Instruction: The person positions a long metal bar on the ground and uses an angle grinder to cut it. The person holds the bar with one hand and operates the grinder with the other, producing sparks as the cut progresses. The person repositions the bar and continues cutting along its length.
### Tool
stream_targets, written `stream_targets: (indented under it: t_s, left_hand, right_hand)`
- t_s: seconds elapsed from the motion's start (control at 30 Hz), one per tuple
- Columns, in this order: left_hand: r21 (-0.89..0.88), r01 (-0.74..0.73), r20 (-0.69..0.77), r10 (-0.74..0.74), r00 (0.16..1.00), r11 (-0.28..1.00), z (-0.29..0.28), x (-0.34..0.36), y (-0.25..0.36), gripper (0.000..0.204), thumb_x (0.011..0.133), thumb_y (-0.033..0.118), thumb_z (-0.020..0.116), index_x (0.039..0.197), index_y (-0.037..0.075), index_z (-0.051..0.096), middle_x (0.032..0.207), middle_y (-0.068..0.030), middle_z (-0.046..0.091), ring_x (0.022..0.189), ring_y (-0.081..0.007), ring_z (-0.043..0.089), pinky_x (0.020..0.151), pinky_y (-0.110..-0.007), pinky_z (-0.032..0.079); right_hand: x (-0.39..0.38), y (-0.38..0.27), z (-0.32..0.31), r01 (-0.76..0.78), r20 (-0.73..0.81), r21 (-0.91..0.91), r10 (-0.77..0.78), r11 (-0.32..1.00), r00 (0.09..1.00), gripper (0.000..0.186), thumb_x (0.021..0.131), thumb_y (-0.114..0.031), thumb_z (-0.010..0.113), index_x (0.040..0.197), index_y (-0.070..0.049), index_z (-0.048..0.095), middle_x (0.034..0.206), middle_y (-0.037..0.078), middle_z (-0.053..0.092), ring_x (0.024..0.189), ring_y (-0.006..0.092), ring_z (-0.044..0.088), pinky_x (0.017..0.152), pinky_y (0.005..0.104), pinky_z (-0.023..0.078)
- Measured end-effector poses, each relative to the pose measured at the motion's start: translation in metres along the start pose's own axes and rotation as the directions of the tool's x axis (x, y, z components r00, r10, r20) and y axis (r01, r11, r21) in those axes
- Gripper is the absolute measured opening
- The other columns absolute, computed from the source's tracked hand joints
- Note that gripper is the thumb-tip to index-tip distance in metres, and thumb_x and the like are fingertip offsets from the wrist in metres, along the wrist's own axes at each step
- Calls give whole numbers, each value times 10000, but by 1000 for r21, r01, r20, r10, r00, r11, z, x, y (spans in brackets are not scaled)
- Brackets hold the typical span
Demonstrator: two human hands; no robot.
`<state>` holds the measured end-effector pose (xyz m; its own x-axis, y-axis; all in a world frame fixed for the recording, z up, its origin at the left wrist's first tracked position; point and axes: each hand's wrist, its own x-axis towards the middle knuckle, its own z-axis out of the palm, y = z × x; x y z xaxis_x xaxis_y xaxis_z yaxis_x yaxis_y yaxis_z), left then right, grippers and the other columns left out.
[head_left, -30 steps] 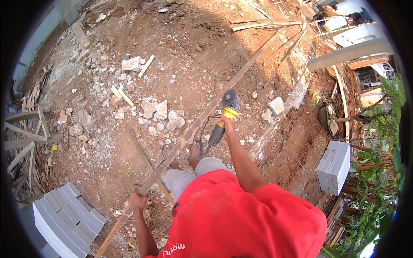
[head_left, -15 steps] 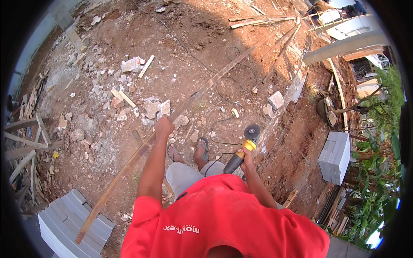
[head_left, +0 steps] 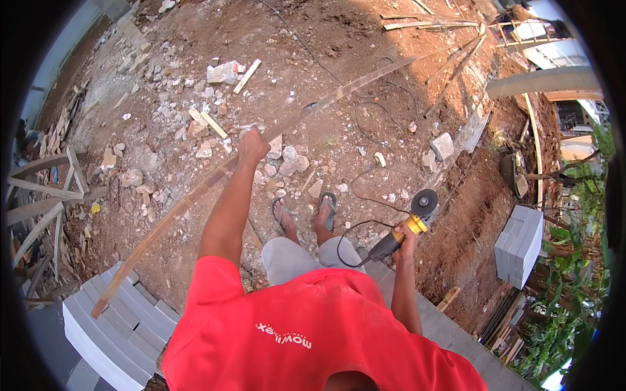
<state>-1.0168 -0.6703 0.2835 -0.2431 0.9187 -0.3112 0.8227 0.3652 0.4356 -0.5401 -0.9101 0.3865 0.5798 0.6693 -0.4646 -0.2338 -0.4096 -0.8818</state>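
Well, I've left hand (head_left: pixel 253 146) wrapped around long brown wooden beam (head_left: pixel 186 201), right hand (head_left: pixel 407 241) around yellow-and-black angle grinder (head_left: pixel 386 247); slack black cord (head_left: pixel 338 245) could snag sandalled feet (head_left: pixel 325 212).

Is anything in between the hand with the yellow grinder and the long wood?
Nothing big: a dark cord loops between the right hand and the long wood, and stones lie on the ground below.
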Motion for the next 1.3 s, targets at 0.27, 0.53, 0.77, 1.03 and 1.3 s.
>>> stream_targets:
  t_s: [0.27, 0.53, 0.77, 1.03, 1.3]
  left_hand:
    - [101, -47, -70, 55, 996, 994, -11, 51, -66, 431, 831, 112, 674, 1237, 9, 571, 1060, -286, 731, 1027, -466, 717, 878, -566, 578]
    - [235, -33, 30, 27, 999, 971, 15, 67, -85, 484, 905, 52, 584, 1388, 47, 553, 1196, -258, 684, 1083, -407, 719, 872, -514, 608]
    - [335, 25, -234, 57, 971, 942, 44, 75, -125, 399, 941, 142, 642, 1339, 118, 622, 1103, -162, 750, 1117, -341, 706, 985, -495, 551]
    - [-448, 237, 68, -231, 970, 862, 120, -36, -139, 319, 847, 273, 769, 1113, 97, 763, 980, -158, 781, 961, -306, 759, 883, -433, 576]
    - [-413, 493, 428, -314, 847, 766, 229, -388, -164, 298, 893, 12, 585, 1164, -13, 705, 855, -156, 739, 764, -258, 751, 653, -397, 622]
  right_hand:
    - [-8, 10, 3, -146, 1, 23, 146, 989, 989, 436, 730, -34, 677, 1158, 4, 602, 980, 99, 644, 845, 251, 666, 785, 385, 593]
    - [-11, 7, -42, -142, 2, -104, 143, 984, 990, 554, 737, -30, 641, 1285, -11, 555, 1057, 118, 651, 879, 235, 653, 807, 379, 586]
    - [30, -27, -53, -47, -10, -101, 46, 994, 999, 595, 723, -8, 645, 1309, -21, 542, 1079, 113, 643, 910, 250, 653, 821, 390, 596]
    - [63, -41, -1, -17, 73, -98, 24, 995, 997, 766, 730, 35, 646, 1475, 2, 472, 1078, 79, 580, 909, 225, 633, 840, 380, 583]
    - [156, 4, 42, -118, 158, -32, 122, 992, 980, 377, 763, 1, 691, 1119, -63, 584, 905, 36, 602, 767, 172, 627, 701, 324, 540]
